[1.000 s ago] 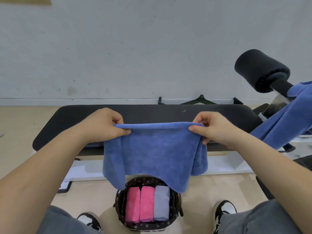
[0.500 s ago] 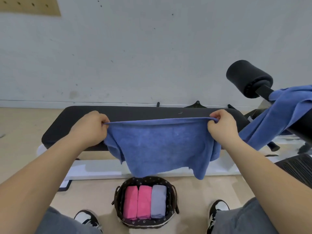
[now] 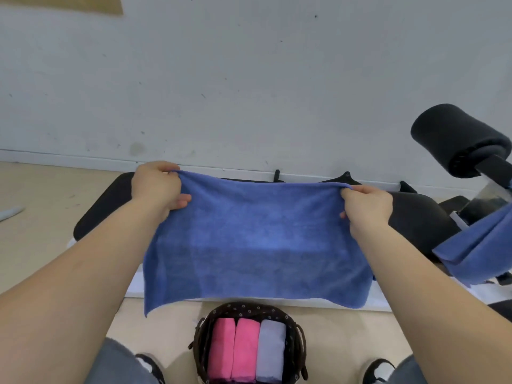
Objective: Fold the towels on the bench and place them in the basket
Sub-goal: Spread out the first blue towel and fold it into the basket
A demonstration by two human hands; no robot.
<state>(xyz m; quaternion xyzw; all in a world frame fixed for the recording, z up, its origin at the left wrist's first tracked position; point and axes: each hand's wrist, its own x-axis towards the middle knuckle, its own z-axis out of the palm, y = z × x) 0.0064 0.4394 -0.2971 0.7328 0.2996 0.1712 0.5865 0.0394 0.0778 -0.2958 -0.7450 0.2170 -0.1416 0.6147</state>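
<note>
A blue towel (image 3: 257,239) is stretched wide over the black bench (image 3: 415,217). My left hand (image 3: 156,187) pinches its far left corner and my right hand (image 3: 365,205) pinches its far right corner. The towel's near edge hangs past the bench front. Below it on the floor stands a dark woven basket (image 3: 297,342) holding two folded pink towels (image 3: 232,347) and a folded lavender towel (image 3: 271,350). Another blue towel (image 3: 479,253) hangs at the right from the bench frame.
A black foam roller pad (image 3: 460,137) sticks out at the upper right. The white wall (image 3: 249,79) runs right behind the bench. My shoes (image 3: 378,370) flank the basket on the wooden floor (image 3: 36,217).
My hands have moved apart and away from me, spreading the towel from a bunched hang into a wide flat sheet over the bench. The view has tilted and come closer.
</note>
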